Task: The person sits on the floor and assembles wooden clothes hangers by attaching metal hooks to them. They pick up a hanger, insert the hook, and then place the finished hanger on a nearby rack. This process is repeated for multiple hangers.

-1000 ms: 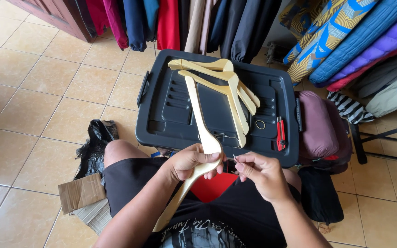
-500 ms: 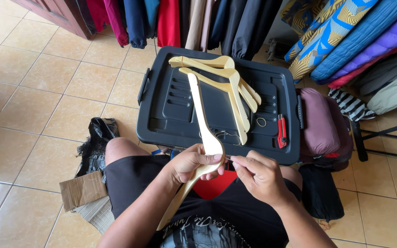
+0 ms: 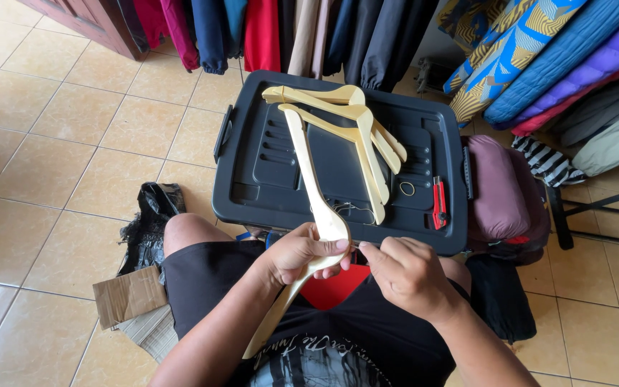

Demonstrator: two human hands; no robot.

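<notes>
One head-worn camera looks steeply down, close over the lap, facing the bin lid (image 3: 338, 179) and floor (image 3: 59, 143).

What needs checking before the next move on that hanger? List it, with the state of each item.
1. Left hand grips the wooden hanger at its middle: ok.
2. Right hand pinches at the hanger's centre, beside the left thumb: ok; what it pinches is too small to tell.
3. Hanger's lower arm rests across the lap, upper arm points over the black bin lid: ok.
4. Spare hangers lie stacked on the lid, apart from the held one: ok.
5. Red utility knife lies at the lid's right edge, away from both hands: ok.
6. Knife blade retracted: cannot tell.
</notes>
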